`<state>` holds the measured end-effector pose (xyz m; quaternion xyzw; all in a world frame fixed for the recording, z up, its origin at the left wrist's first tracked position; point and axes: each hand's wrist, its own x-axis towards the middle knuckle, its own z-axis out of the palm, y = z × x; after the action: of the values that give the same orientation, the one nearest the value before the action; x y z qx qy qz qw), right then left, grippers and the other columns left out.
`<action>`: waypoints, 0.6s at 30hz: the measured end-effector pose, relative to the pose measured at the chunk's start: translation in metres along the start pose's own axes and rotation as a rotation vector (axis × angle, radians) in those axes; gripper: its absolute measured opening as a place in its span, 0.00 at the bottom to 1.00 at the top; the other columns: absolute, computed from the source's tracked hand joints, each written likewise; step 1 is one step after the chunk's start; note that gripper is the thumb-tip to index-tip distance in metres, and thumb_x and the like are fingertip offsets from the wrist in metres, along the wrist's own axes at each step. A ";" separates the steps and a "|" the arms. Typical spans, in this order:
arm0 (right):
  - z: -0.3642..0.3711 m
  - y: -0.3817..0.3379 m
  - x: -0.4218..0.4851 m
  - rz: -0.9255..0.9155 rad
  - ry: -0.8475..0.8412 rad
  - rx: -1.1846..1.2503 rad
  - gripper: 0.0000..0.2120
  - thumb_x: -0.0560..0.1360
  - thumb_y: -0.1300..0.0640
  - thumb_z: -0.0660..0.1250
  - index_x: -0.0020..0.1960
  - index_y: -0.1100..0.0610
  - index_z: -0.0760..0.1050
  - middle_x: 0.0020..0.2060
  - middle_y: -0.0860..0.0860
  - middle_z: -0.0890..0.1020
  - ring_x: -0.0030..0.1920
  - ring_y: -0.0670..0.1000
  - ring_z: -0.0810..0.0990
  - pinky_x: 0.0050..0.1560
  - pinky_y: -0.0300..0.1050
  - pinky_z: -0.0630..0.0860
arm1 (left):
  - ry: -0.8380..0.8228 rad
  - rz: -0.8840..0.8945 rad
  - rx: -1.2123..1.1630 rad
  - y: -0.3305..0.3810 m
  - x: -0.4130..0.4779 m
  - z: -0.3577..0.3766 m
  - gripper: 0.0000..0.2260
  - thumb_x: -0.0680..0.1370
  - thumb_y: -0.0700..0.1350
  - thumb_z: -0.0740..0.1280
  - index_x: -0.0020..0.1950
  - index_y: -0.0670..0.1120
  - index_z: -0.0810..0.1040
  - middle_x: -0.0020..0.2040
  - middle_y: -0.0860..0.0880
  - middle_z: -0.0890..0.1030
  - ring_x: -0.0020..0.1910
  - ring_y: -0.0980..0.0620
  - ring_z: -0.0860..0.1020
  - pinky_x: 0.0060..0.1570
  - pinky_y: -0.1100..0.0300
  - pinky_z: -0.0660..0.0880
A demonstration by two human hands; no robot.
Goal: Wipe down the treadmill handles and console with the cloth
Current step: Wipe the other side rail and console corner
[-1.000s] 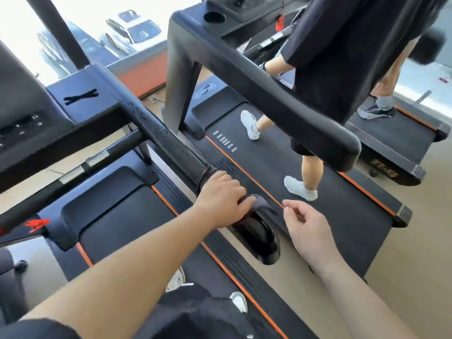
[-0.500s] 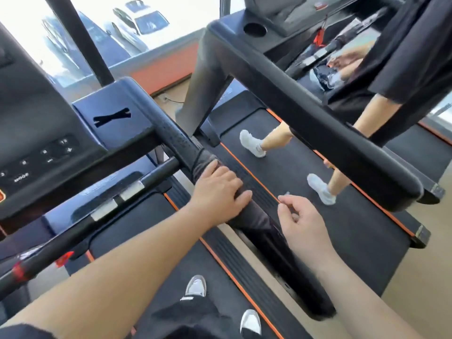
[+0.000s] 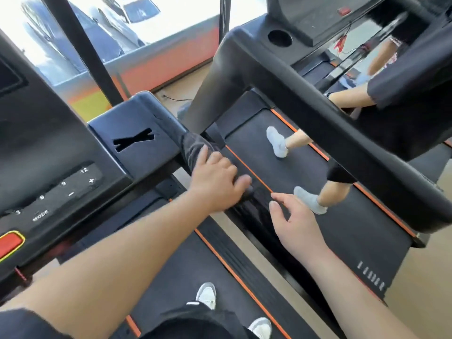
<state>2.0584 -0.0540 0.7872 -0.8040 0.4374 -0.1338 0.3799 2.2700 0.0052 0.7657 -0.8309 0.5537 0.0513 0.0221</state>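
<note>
- Standing on the dark belt (image 3: 186, 272) of the near treadmill, the person is showing two pale shoes (image 3: 206, 294) at the bottom edge of the view.
- Both bare forearms are reaching forward from the lower corners toward the treadmill's right-hand handle (image 3: 252, 206).
- The right hand (image 3: 296, 223) is hanging released, fingers loosely spread and holding nothing, just to the right of the handle; whether its fingertips are touching the bar is not clear.
- The handle, a glossy black bar, is sloping from the console's side down toward the person and passing between the two hands.
- The left hand (image 3: 215, 182) is grasping the cloth (image 3: 193, 148), with its fingers bending over the covered bar and its thumb pointing across to the right.
- The cloth, dark grey, is lying wrapped over the upper part of the handle, just below where the bar meets the console, and is sticking out beyond the fingertips.
- The console (image 3: 49, 155) is filling the left side, carrying a slanting row of buttons (image 3: 71, 189), a red button (image 3: 9, 243) near the left edge and a side tray (image 3: 156, 155) with a cross-shaped slot.
- A second treadmill (image 3: 342, 133) is standing alongside on the right, with a round cup holder (image 3: 280, 37) in its top.
- Another person in white shoes (image 3: 277, 141) is walking on that machine's orange-edged belt.
- Parked cars (image 3: 137, 13) are showing through the window at the far top.
</note>
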 end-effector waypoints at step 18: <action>-0.016 0.016 -0.030 0.056 0.131 -0.021 0.11 0.80 0.59 0.66 0.61 0.55 0.82 0.56 0.44 0.83 0.57 0.43 0.78 0.62 0.44 0.75 | -0.138 0.415 0.033 0.032 0.006 -0.004 0.28 0.81 0.62 0.45 0.50 0.53 0.83 0.50 0.52 0.85 0.54 0.46 0.81 0.56 0.50 0.71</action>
<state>2.0228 -0.0435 0.7897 -0.7850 0.4851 -0.1709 0.3454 2.2428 -0.0127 0.7701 -0.6930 0.7109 0.1023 0.0623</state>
